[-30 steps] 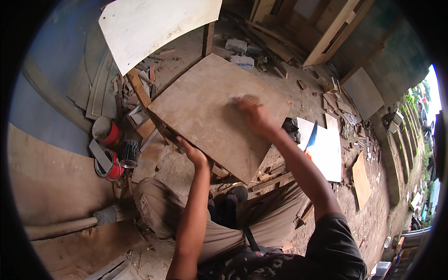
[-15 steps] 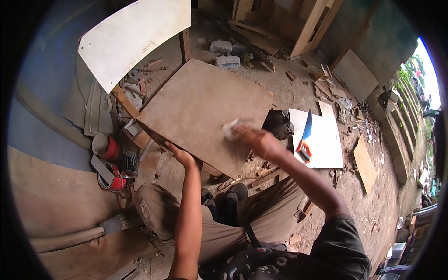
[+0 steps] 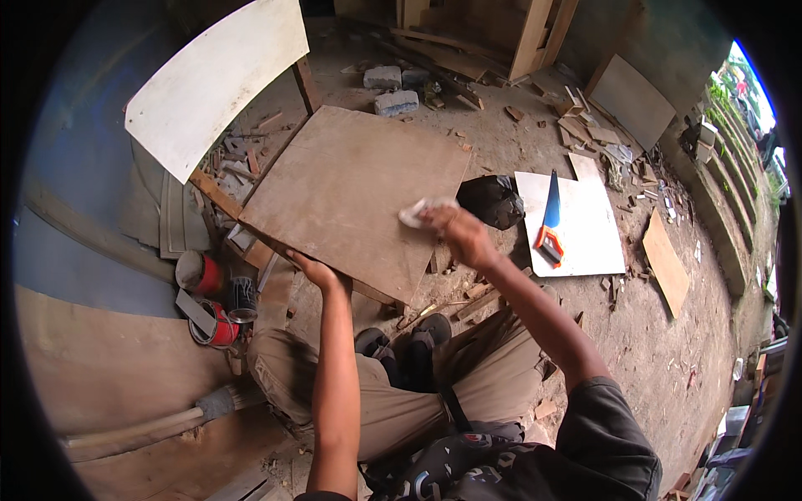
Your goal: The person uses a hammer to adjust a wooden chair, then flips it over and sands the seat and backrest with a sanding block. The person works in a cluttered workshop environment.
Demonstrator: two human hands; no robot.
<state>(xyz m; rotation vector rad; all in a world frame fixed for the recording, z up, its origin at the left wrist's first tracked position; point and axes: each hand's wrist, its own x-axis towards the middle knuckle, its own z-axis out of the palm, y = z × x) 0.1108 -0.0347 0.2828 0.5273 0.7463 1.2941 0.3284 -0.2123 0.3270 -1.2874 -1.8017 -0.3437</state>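
Note:
A wooden chair with a broad brown seat (image 3: 342, 184) and a white curved backrest (image 3: 225, 79) stands in front of me, its seat tilted toward my legs. My left hand (image 3: 322, 274) grips the seat's near-left edge; its fingers are partly hidden under the board. Over the right part of the seat, my right hand (image 3: 461, 235) is closed on a whitish folded piece (image 3: 415, 214) pressed to the surface. Motion blurs that piece, so I cannot tell whether it is cloth or sandpaper.
To the right, a handsaw (image 3: 550, 224) lies on a white board (image 3: 585, 246), beside a black plastic bag (image 3: 490, 200). Paint cans (image 3: 199, 272) and a long-handled brush (image 3: 219, 404) are at left. Concrete blocks (image 3: 395, 102) and wood scraps litter the floor beyond the seat.
My right hand has shifted slightly across the seat with the whitish piece. My left hand keeps its hold on the edge. The whole view has turned a little.

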